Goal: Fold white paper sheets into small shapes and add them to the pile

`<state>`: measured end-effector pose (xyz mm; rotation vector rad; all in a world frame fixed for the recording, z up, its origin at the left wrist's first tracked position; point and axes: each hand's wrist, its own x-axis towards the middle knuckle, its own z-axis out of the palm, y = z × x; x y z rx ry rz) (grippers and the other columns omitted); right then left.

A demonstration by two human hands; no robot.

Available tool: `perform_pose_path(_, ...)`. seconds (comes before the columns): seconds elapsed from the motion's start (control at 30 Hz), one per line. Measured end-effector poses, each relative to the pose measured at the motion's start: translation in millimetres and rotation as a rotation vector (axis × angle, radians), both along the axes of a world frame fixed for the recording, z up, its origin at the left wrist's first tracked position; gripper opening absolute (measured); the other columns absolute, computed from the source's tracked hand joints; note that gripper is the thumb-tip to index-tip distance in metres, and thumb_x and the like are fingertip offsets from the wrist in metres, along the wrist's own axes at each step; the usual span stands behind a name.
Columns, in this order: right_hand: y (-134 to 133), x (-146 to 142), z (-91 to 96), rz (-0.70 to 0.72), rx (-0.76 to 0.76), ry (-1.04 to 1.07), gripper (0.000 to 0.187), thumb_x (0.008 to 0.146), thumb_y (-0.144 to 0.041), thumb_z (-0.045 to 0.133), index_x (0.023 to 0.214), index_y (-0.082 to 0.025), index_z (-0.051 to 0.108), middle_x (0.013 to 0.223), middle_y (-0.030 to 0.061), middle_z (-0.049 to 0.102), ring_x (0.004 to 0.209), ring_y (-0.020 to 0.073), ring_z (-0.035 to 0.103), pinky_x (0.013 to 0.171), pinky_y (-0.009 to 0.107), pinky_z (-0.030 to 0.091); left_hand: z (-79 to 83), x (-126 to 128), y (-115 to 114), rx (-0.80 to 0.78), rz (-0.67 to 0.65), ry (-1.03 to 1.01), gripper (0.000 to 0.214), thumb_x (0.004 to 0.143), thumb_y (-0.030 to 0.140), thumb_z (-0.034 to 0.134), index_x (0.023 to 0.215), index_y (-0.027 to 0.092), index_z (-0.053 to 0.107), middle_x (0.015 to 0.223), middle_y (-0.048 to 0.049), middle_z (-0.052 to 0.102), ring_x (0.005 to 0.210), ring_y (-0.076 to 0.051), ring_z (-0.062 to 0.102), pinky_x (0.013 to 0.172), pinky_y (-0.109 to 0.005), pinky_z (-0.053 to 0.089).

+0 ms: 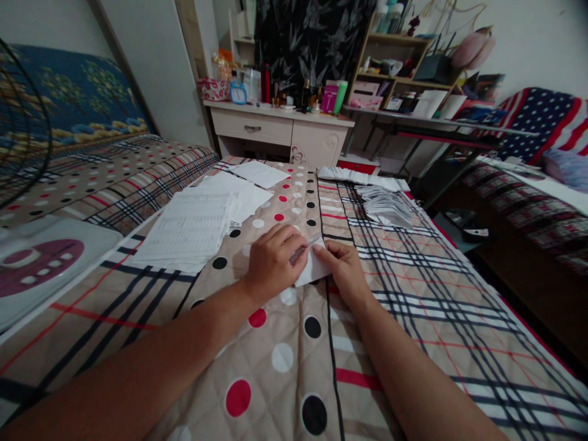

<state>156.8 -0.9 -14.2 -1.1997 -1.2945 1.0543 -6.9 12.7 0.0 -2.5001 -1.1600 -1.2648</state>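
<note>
Between my hands is a small white piece of paper (315, 268), held low over the spotted bedspread. My right hand (350, 274) pinches its right side, thumb on top. My left hand (277, 262) is closed, fingers curled round a slim greyish strip (299, 252) that slants across the paper's upper edge. Whether this strip is a separate tool or a folded edge I cannot make out. Left of my hands lies a stack of printed sheets (184, 228). Beyond my right hand sits a bundle of folded paper slips (384, 205).
More white sheets (261, 174) lie behind the stack. A long row of folded papers (361, 176) is near the bed's far edge. At left is a white plastic item with a purple panel (41, 266). A cluttered dresser (257, 130) stands beyond the bed.
</note>
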Motion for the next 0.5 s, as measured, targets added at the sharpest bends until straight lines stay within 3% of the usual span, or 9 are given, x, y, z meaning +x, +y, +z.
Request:
perform_pose_path(0.2,-0.3,-0.2,-0.8,-0.023,-0.040,-0.033,0.038,0.073,-0.038,0.066,0.050,-0.019,0.042,0.053,-0.0051,0.031,0.051,0.0088,0.027,0.046,0.025,0.018,-0.2,-2.7,1.1,0.021,-0.020,-0.050,0.010,0.084,0.016,0.058,0.077,0.018,0.065,0.082,-0.0044,0.065,0.083,-0.018,0.058,0.077,-0.032,0.047)
perform_pose_path(0.33,-0.2,0.6,-0.4,0.009,-0.011,-0.026,0.031,0.073,-0.037,0.065,0.054,-0.018,0.051,0.056,-0.0035,0.039,0.053,0.0098,0.031,0.048,0.024,0.022,-2.9,-1.7,4.0,-0.036,-0.103,-0.074,0.008,0.084,0.022,0.063,0.080,0.019,0.069,0.090,-0.0049,0.067,0.090,-0.019,0.059,0.081,-0.034,0.048)
perform_pose_path(0.5,0.0,2.0,0.1,0.084,0.060,-0.057,0.026,0.077,-0.037,0.065,0.061,-0.017,0.061,0.064,-0.0003,0.050,0.059,0.0117,0.040,0.051,0.024,0.029,-8.0,1.2,10.0,-0.220,-0.134,-0.292,0.005,0.081,0.023,0.069,0.081,0.018,0.068,0.089,-0.0036,0.069,0.084,-0.016,0.061,0.078,-0.031,0.049)
